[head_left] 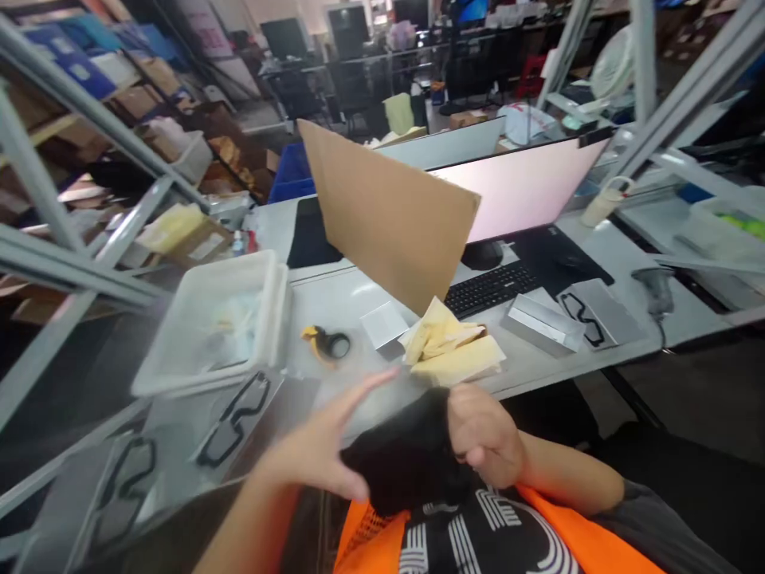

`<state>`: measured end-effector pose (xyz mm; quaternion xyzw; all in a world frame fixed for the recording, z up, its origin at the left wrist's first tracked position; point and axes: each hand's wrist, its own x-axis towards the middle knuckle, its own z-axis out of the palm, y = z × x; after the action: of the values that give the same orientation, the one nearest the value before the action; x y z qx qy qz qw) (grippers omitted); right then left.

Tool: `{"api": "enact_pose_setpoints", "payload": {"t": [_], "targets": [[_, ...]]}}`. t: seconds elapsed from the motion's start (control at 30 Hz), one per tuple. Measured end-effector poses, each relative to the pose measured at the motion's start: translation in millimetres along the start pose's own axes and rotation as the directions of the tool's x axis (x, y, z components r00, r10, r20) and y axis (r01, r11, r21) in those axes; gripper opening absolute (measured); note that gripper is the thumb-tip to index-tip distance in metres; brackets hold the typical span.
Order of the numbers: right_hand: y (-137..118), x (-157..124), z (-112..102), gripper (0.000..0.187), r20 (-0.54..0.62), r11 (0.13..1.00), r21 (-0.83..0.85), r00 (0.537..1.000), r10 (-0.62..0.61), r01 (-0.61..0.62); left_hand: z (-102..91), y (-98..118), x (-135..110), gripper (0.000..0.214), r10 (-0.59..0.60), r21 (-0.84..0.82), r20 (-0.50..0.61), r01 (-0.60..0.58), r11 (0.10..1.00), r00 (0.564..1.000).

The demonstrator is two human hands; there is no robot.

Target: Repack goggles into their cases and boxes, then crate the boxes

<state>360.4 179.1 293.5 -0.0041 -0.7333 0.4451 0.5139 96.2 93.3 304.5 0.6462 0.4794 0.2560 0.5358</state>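
Observation:
Close to my chest, both hands are on a black soft object [406, 458], perhaps a cloth pouch. My left hand [326, 450] pinches its left edge with the thumb while the fingers stretch out toward the table. My right hand [484, 442] is curled round its right side. Just beyond the hands, yellow cloths [451, 347] lie on the grey table [340, 299], next to a small silver box [386, 327] and a yellow and black ring-shaped tool [327, 343].
A white tray [209, 323] stands at the left, with grey sleeves showing black eyeglass outlines [236, 414] in front of it. A cardboard sheet [388, 211] leans before a monitor [526, 187] and keyboard [490, 287]. Another sleeve [589, 315] and a scanner [654, 287] lie right. Metal frame bars [89, 112] cross left.

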Motion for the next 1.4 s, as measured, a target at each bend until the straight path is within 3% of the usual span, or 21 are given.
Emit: {"api": "enact_pose_setpoints", "payload": {"t": [0.03, 0.1, 0.2, 0.3, 0.4, 0.53, 0.67, 0.7, 0.8, 0.87, 0.93, 1.0, 1.07, 1.1, 1.17, 1.23, 1.3, 1.4], "targets": [[-0.5, -1.2, 0.8, 0.038, 0.025, 0.999, 0.039, 1.0, -0.007, 0.006, 11.6, 5.4, 12.2, 0.124, 0.028, -0.002, 0.096, -0.028, 1.0, 0.995], [-1.0, -5.5, -3.7, 0.039, 0.072, 0.999, 0.038, 0.997, 0.03, -0.033, 30.6, 11.2, 30.5, 0.111, 0.1, -0.082, 0.183, -0.086, 0.993, 0.978], [5.3, -13.7, -25.2, 0.043, 0.034, 0.952, -0.179, 0.966, 0.258, -0.248, 44.1, 12.6, 34.0, 0.099, 0.149, -0.131, 0.129, -0.132, 0.983, 0.98], [27.4, -17.8, -43.7, 0.047, -0.068, 0.799, -0.255, 0.835, 0.546, -0.544, 45.3, 14.9, 23.3, 0.099, 0.148, -0.015, 0.051, -0.147, 0.989, 0.988], [56.9, -15.8, -39.2, 0.055, 0.067, 0.688, -0.149, 0.687, 0.723, -0.71, 45.5, 18.6, 21.8, 0.1, 0.161, 0.081, 0.006, -0.161, 0.984, 0.987], [76.9, -15.2, -27.2, 0.062, 0.101, 0.62, -0.098, 0.612, 0.784, -0.778, 51.3, 18.8, 34.4, 0.1, 0.143, 0.23, -0.091, -0.118, 0.966, 0.986], [59.7, -30.8, -46.0, 0.056, 0.084, 0.563, -0.003, 0.561, 0.824, -0.826, 61.1, 13.2, 52.9, 0.088, 0.092, 0.531, -0.203, 0.031, 0.847, 0.975], [51.9, -37.2, -50.6, 0.064, 0.106, 0.554, 0.051, 0.556, 0.824, -0.831, 64.5, 11.4, 59.4, 0.087, 0.096, 0.606, -0.223, 0.061, 0.793, 0.97], [33.1, -58.3, -51.8, 0.11, 0.161, 0.51, 0.097, 0.519, 0.84, -0.855, 78.6, 7.1, 82.6, 0.09, 0.14, 0.758, -0.19, 0.055, 0.65, 0.972], [29.0, -72.3, -47.6, 0.121, 0.037, 0.473, 0.029, 0.474, 0.88, -0.88, 88.4, 5.8, 96.8, 0.093, 0.174, 0.797, -0.115, -0.014, 0.604, 0.978], [29.3, -85.4, -51.0, 0.111, -0.113, 0.455, 0.01, 0.451, 0.885, -0.891, 92.7, 4.9, 105.6, 0.098, 0.225, 0.784, -0.048, -0.103, 0.612, 0.973], [29.1, -97.2, -70.7, 0.095, -0.198, 0.461, 0.061, 0.442, 0.875, -0.885, 87.1, 2.4, 108.6, 0.104, 0.292, 0.738, -0.035, -0.172, 0.652, 0.956], [24.2, -108.1, -107.9, 0.084, -0.289, 0.462, 0.14, 0.41, 0.865, -0.876, 70.7, -4.7, 109.8, 0.098, 0.341, 0.709, -0.144, -0.143, 0.69, 0.929], [19.8, -113.7, -131.3, 0.082, -0.353, 0.458, 0.176, 0.378, 0.856, -0.871, 59.7, -10.7, 111.7, 0.088, 0.35, 0.708, -0.244, -0.08, 0.701, 0.904], [8.0, -126.4, -181.3, 0.081, -0.479, 0.422, 0.241, 0.271, 0.835, -0.874, 36.4, -28.1, 121.0, 0.067, 0.325, 0.701, -0.463, 0.117, 0.704, 0.825], [-4.0, -142.7, -227.3, 0.077, -0.597, 0.364, 0.236, 0.161, 0.786, -0.901, 16.5, -50.3, 137.1, 0.068, 0.196, 0.672, -0.582, 0.331, 0.662, 0.789], [-11.9, -162.2, -261.9, 0.075, -0.641, 0.273, 0.207, 0.081, 0.764, -0.94, 2.9, -72.5, 155.5, 0.089, 0.007, 0.657, -0.592, 0.477, 0.584, 0.806], [-11.2, -191.9, -286.0, 0.077, -0.61, 0.085, 0.242, -0.084, 0.788, -0.966, -10.1, -96.0, 174.6, 0.117, -0.241, 0.649, -0.533, 0.575, 0.498, 0.811]]}}
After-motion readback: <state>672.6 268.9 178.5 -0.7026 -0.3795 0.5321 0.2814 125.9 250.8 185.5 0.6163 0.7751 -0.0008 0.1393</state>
